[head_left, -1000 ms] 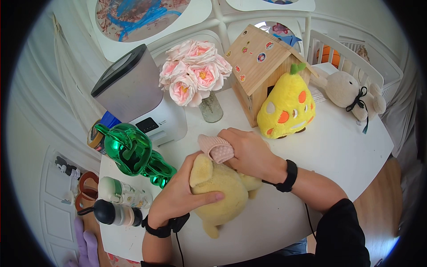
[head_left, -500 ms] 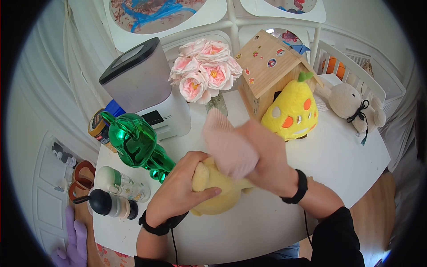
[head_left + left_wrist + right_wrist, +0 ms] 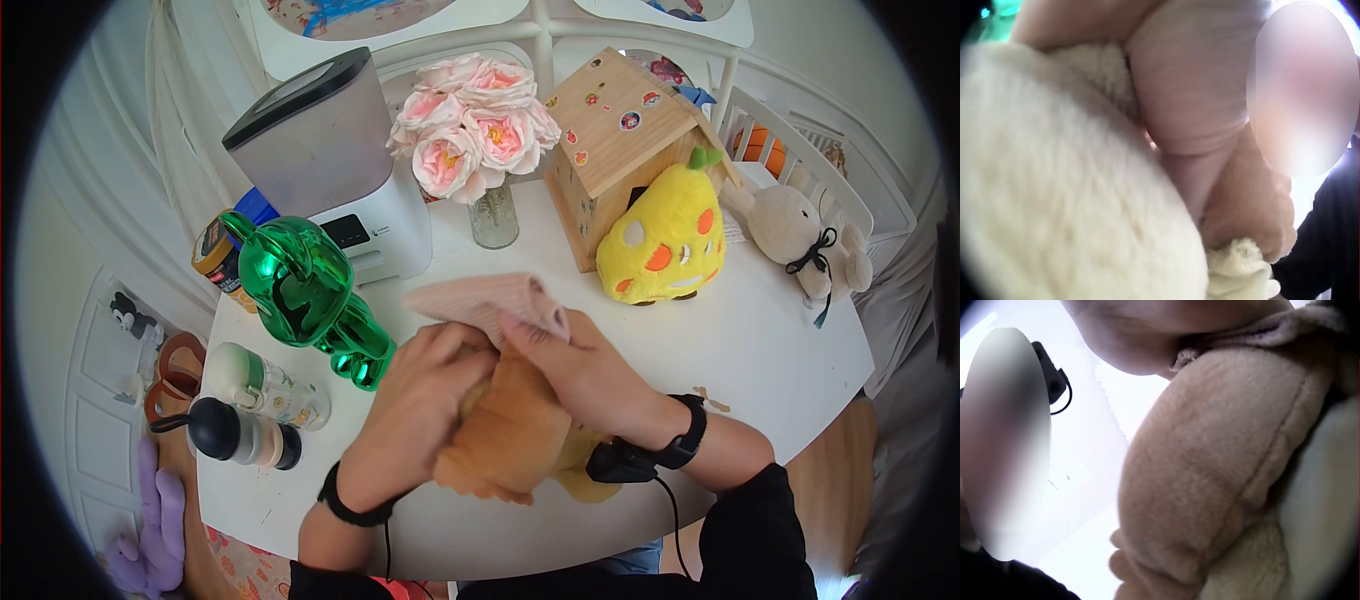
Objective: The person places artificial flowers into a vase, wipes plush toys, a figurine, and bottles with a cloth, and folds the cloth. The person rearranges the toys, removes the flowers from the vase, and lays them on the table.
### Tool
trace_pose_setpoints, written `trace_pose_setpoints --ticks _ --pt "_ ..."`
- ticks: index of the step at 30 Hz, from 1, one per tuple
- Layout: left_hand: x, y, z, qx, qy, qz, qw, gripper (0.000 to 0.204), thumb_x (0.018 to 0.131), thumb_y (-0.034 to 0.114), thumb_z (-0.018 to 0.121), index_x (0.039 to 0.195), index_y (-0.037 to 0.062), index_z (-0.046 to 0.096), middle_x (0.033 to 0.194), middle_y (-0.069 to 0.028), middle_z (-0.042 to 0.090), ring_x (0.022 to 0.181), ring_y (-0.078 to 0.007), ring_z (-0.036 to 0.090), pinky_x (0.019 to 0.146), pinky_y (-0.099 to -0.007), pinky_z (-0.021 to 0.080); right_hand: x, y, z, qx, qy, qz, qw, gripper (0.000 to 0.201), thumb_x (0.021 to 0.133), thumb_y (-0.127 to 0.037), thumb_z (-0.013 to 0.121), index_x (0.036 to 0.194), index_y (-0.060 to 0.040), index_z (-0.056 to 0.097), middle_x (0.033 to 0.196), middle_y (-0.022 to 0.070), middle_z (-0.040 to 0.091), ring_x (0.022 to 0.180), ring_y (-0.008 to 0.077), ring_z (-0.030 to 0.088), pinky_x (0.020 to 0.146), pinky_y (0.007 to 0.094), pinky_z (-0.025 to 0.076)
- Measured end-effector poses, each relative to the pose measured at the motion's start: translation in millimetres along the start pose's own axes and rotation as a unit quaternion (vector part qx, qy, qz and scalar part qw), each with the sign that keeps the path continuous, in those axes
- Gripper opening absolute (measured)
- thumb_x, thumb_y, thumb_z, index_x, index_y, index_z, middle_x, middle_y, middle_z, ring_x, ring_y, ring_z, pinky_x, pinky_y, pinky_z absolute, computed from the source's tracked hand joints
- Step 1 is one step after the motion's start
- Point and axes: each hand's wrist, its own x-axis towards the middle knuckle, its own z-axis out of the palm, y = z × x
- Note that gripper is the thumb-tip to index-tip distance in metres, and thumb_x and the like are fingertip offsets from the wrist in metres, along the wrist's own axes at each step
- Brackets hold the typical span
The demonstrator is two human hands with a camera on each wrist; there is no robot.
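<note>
A pale yellow plush toy with a brown, scalloped-edged part is between my hands, over the front of the table. My left hand grips the toy from the left, its fingers curled at the top. A pink ribbed knit piece lies across the toy's upper end, partly hidden by my fingers. My right hand pinches it, thumb on top. In the left wrist view the toy's cream fur fills the lower left. The brown part spans the middle of the right wrist view.
To the left stand a shiny green figure and two bottles. A grey and white appliance, a vase of pink flowers, a wooden house, a yellow pear plush and a rabbit plush line the back.
The toy has turned, so its brown part now faces up. My right hand lifted the pink knit piece off the toy's top, then brought it back there, turned sideways.
</note>
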Motion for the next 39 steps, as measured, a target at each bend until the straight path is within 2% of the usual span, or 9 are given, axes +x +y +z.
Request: trace_pose_setpoints --ticks 3,5,8,11,25,29,31,35,39 --pt "7.1 -23.4 1.4 -0.194 0.044 0.007 0.980 0.053 0.058 0.019 0.085 0.105 0.0042 0.066 0.111 -0.0131 0.062 0.108 -0.0343 0.058 0.096 -0.0415 0.044 -5.0 -30.1 -7.3 0.028 0.043 0.131 0.990 0.039 0.106 -0.022 0.050 0.137 0.0012 0.053 0.127 0.0125 0.061 0.116 0.0177 0.055 0.102 0.0321 0.043" --pt "6.9 -31.5 6.5 -0.244 0.119 -0.030 0.962 0.054 0.062 0.020 0.086 0.110 0.0052 0.067 0.115 -0.0116 0.063 0.112 -0.0298 0.059 0.097 -0.0386 0.045 4.7 -13.2 -11.5 -0.227 -0.011 -0.311 0.923 0.045 0.101 -0.022 0.057 0.140 -0.0013 0.051 0.147 0.0180 0.048 0.139 0.0314 0.042 0.113 0.0476 0.034" --pt "2.7 -27.2 12.9 -0.274 0.143 -0.063 0.949 0.059 0.065 0.021 0.087 0.118 0.0040 0.067 0.125 -0.0109 0.063 0.115 -0.0258 0.059 0.099 -0.0368 0.046 -16.2 -14.0 9.3 -0.552 -0.117 -0.223 0.795 0.070 0.091 -0.037 0.069 0.151 -0.0106 0.044 0.161 0.0188 0.029 0.153 0.0359 0.019 0.118 0.0641 0.014" --pt "2.9 -30.0 17.2 -0.298 0.125 -0.076 0.943 0.061 0.065 0.021 0.087 0.120 0.0038 0.066 0.127 -0.0110 0.062 0.116 -0.0256 0.059 0.099 -0.0368 0.045 -26.5 3.8 28.3 -0.534 -0.134 -0.272 0.789 0.065 0.087 -0.022 0.068 0.146 -0.0056 0.047 0.161 0.0184 0.027 0.154 0.0402 0.013 0.115 0.0723 0.006" --pt "-16.3 -49.3 19.0 -0.396 0.080 -0.147 0.903 0.067 0.065 0.020 0.088 0.125 0.0029 0.064 0.133 -0.0113 0.060 0.118 -0.0247 0.057 0.102 -0.0366 0.044 7.6 13.3 -14.6 -0.406 -0.112 -0.282 0.862 0.066 0.085 -0.018 0.072 0.145 -0.0074 0.047 0.154 0.0233 0.034 0.146 0.0385 0.030 0.117 0.0563 0.026" --pt "-17.3 -52.3 18.2 -0.419 0.072 -0.167 0.890 0.069 0.065 0.020 0.088 0.127 0.0026 0.064 0.135 -0.0114 0.060 0.119 -0.0245 0.057 0.102 -0.0366 0.044 13.0 9.3 -20.1 -0.300 -0.114 -0.189 0.928 0.051 0.104 -0.025 0.057 0.150 -0.0080 0.043 0.145 0.0186 0.046 0.135 0.0213 0.047 0.107 0.0344 0.041" --pt "-13.9 -50.2 17.5 -0.454 0.052 -0.174 0.872 0.065 0.068 0.018 0.087 0.127 0.0015 0.064 0.138 -0.0111 0.058 0.122 -0.0233 0.056 0.103 -0.0362 0.044 10.4 -3.2 -19.0 -0.118 -0.096 0.031 0.988 0.050 0.104 -0.022 0.058 0.148 -0.0049 0.044 0.128 0.0151 0.060 0.119 0.0182 0.058 0.102 0.0355 0.046" --pt "-3.7 -79.7 13.1 -0.348 -0.097 -0.039 0.932 0.046 0.078 0.008 0.078 0.122 -0.0004 0.069 0.141 -0.0098 0.055 0.128 -0.0198 0.054 0.105 -0.0348 0.044 19.5 7.1 -24.7 -0.116 -0.030 0.019 0.993 0.040 0.100 -0.017 0.058 0.134 0.0023 0.052 0.128 0.0214 0.061 0.106 0.0310 0.067 0.092 0.0356 0.051" --pt "-2.5 -58.2 17.1 -0.386 -0.044 -0.053 0.920 0.035 0.081 0.002 0.073 0.116 0.0007 0.073 0.134 -0.0094 0.059 0.125 -0.0192 0.054 0.104 -0.0348 0.044 25.4 30.4 -29.1 -0.232 -0.026 -0.133 0.963 0.045 0.102 -0.020 0.057 0.141 -0.0011 0.047 0.142 0.0195 0.052 0.129 0.0280 0.053 0.107 0.0379 0.042"
